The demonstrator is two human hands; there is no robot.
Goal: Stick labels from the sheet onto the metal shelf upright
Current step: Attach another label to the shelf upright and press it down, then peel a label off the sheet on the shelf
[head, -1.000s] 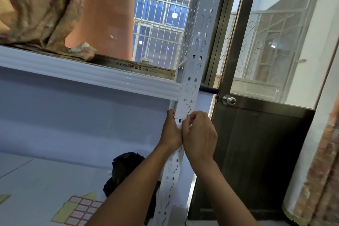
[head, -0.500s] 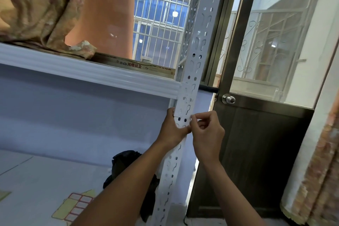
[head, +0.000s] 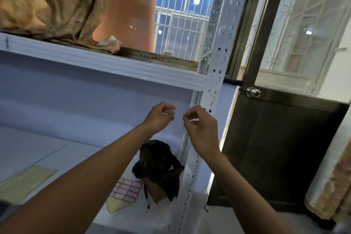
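Right hand [head: 202, 129] is hovering just left of the metal shelf upright [head: 218, 66], thumb and forefinger pinched together like they've got something tiny between them, but honestly I can't tell if there's a label in there or not, it's too small and washed out against the pale wall. Left hand [head: 160, 118] is right beside it, fingers curled loosely in, not touching the post and not obviously holding anything either. The label sheet [head: 126, 189] is down on the lower shelf next to a black bag [head: 157, 163], red-bordered stickers in a grid with some yellowish backing poking out underneath. My take on handling: these labels weigh nothing, floppy as anything, and the glue side will grab your fingertip or fold onto itself if you're careless. I'd hold one by a corner or the very edge, keep it taut, and land it on a flat strip of the upright between the punched holes, since over a slot it'd just sag.
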